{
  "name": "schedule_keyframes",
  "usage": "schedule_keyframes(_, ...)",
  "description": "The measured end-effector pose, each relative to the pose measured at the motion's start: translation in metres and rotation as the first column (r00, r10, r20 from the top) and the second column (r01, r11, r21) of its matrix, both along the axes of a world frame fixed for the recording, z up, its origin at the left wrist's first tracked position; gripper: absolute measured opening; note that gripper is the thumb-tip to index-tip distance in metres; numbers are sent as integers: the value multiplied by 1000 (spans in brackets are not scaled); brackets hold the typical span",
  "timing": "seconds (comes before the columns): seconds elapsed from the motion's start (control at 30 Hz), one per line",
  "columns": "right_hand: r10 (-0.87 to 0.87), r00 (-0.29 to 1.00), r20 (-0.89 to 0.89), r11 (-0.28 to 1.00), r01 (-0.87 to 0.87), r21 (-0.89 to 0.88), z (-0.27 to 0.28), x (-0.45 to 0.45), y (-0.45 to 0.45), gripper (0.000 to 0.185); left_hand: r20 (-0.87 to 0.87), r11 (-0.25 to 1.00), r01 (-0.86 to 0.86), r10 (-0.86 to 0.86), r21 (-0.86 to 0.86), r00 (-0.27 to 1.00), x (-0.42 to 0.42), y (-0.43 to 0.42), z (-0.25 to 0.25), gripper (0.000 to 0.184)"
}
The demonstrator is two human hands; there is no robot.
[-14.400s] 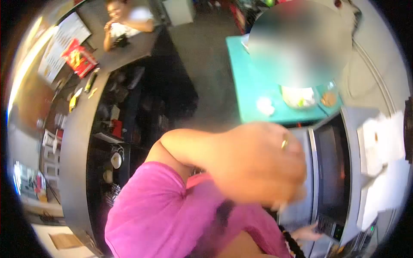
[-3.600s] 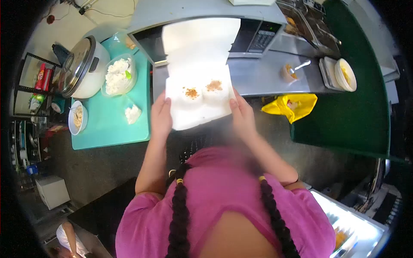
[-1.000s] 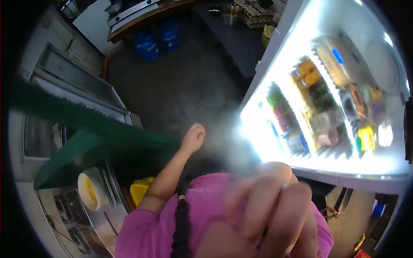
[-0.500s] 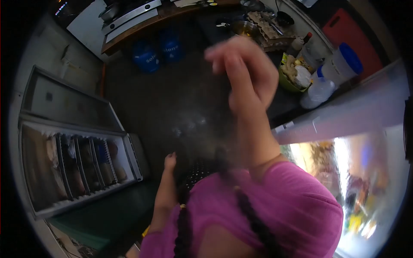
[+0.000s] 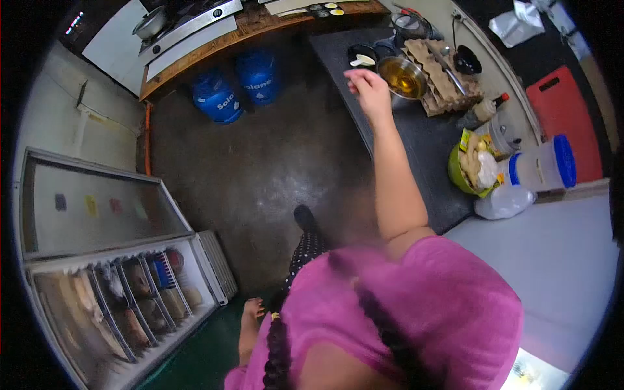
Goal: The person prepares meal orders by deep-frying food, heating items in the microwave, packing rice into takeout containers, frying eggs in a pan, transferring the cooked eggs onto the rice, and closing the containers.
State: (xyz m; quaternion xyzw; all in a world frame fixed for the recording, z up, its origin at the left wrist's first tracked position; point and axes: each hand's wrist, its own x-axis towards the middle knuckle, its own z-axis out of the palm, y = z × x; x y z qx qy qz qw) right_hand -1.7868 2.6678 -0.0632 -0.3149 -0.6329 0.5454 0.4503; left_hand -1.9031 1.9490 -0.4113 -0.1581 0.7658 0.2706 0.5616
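My right hand (image 5: 370, 94) reaches forward over the edge of the dark counter, palm down. Its fingers are loosely bent and somewhat apart, and I see nothing in them. Just beyond it stands a metal bowl (image 5: 403, 77) with yellow liquid inside; whether the hand touches its rim I cannot tell. A white spoon-like utensil (image 5: 363, 60) lies on a dark dish past the fingertips. My left hand (image 5: 253, 308) hangs low by my side near the open freezer, fingers slightly curled and apart, holding nothing that I can see.
Egg trays (image 5: 439, 81), a green bowl of food (image 5: 460, 170) and a blue-lidded container (image 5: 552, 162) stand on the counter (image 5: 422, 166). Blue gas cylinders (image 5: 218, 97) sit under the wooden stove counter. On the left, the freezer door (image 5: 97, 208) hangs open above filled shelves.
My right hand has moved away from me toward the metal bowl, its fingers less tightly curled. More of the counter shows, and the lit fridge interior at right has mostly left view.
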Motion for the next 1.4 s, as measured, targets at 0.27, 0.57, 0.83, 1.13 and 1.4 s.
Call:
schedule_keyframes(0.27,-538,645,542,839,468,276,-79,44,125,20,-396,671,707,-725,-223,563,-251,98,-26,32)
schedule_keyframes(0.57,-855,39,518,483,427,765,-66,155,276,23,-639,752,642,-569,-150,518,-355,419,24,47)
schedule_keyframes(0.83,-707,-231,668,584,341,736,-98,213,350,37,-497,376,919,-824,-122,271,-360,649,27,46)
schedule_keyframes(1.13,-738,-180,651,551,396,735,-54,198,265,32,-696,397,918,-657,7,290,-378,855,98,42)
schedule_keyframes(1.4,-789,-217,575,410,510,756,-72,162,287,33,-964,231,956,-234,-180,-125,-452,1074,110,26)
